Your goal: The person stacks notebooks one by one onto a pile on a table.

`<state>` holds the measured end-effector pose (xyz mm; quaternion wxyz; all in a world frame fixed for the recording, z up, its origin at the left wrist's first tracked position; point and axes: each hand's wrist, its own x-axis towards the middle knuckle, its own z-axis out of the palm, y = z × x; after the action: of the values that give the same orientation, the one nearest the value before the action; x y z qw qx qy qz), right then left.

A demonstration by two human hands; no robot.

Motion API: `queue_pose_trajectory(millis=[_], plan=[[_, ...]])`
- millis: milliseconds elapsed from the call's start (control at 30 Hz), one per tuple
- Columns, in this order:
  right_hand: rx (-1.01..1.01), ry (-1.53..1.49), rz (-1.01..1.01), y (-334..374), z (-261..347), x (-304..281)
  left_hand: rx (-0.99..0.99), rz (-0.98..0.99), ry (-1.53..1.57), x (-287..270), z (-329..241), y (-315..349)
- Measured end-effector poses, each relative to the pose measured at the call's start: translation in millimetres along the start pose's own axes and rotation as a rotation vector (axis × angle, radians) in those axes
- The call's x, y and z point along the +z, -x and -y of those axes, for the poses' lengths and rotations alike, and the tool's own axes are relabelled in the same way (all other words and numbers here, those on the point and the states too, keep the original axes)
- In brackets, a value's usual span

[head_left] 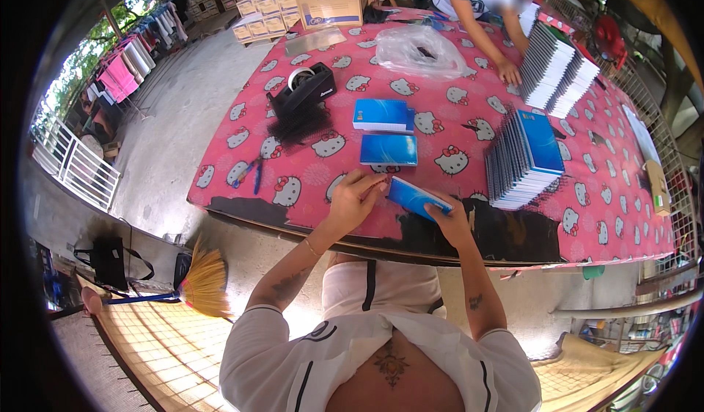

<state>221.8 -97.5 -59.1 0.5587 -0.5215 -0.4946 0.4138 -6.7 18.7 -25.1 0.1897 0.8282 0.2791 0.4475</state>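
Note:
A small blue-covered notebook [413, 196] is held at a slant over the table's near edge. My right hand [451, 220] grips it at its right end, thumb on the cover. At the notebook's left end my left hand [355, 201] has its fingers pinched together; what lies between them is too small to make out. Just beyond are two low stacks of blue notebooks, a nearer one [389, 150] and a farther one [381, 114]. To the right stands a tall stack of spiral-bound blue notebooks [541, 142]. A heap of thin black binding coils [299, 124] lies at the left.
A black tape dispenser [302, 91] and blue-handled pliers [249, 175] sit on the left of the pink-patterned table [330, 168]. Clear plastic [418, 51] and a cardboard box [326, 0] are farther back. A co-worker's hand [507, 71] rests near tall notebook stacks [546, 67].

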Motion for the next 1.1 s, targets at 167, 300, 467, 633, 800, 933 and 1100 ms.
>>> queue_pose_trajectory(millis=[167, 300, 467, 633, 800, 933, 1100], plan=[[-0.014, 0.022, -0.011, 1, -5, -4, -0.028, 0.132, 0.047, -6, 1, -8], [-0.014, 0.041, -0.016, 1, -5, -2, -0.020, 0.143, 0.122, -9, 3, -11], [-0.001, 0.037, -0.022, 2, -6, -4, 0.003, 0.125, 0.190, -8, 1, -11], [-0.020, 0.032, -0.012, 1, -6, -6, -0.042, 0.183, 0.085, -2, 6, -15], [-0.004, 0.116, -0.002, 3, -9, -4, 0.033, 0.264, 0.187, -14, 13, -23], [-0.085, 0.163, 0.053, 7, -3, -3, 0.148, 0.478, 0.004, -22, 13, -32], [-0.057, 0.190, 0.029, 15, 17, -10, 0.106, 0.516, 0.314, -27, -14, -39]])
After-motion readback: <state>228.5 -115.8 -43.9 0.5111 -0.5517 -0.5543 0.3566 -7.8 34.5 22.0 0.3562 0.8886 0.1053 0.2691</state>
